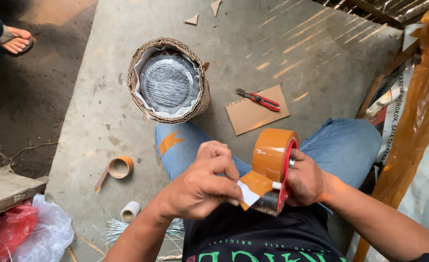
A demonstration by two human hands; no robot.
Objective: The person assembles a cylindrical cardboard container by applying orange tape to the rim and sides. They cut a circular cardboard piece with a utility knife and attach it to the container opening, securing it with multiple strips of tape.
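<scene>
Right hand: our right hand [305, 178] wraps the red frame of the tape dispenser [274, 170], fingers closed on it, a ring showing on one finger.
Left hand: our left hand [204, 187] has its grip pressed together, thumb and fingertips pinching the loose tape end [251, 190] just below the roll.
Tape: the brown roll sits in the dispenser over our lap, between both hands; the free end is drawn out only a little, with a pale patch on it.
Bundle: the cardboard-wrapped round bundle [169, 80] stands on the concrete floor [297, 53] just ahead of our knee, open at the top, with white padding and stacked clear-wrapped round pieces showing inside.
Progress: we judge the corrugated wrap is already around the stack, but we see no tape across its open top; sealing seems yet to be done, and the strip is only being started.
Knee: a short piece of brown tape [169, 141] sticks to our jeans.
Cutter: a red utility knife [258, 99] lies on a flat cardboard piece [255, 114], near the bundle and apart from our hands.
Floor, left: a nearly spent tape core [119, 167] and a small white roll [130, 211] lie well apart from us.
Other person: a sandalled foot [14, 40] shows at the far left corner.
</scene>
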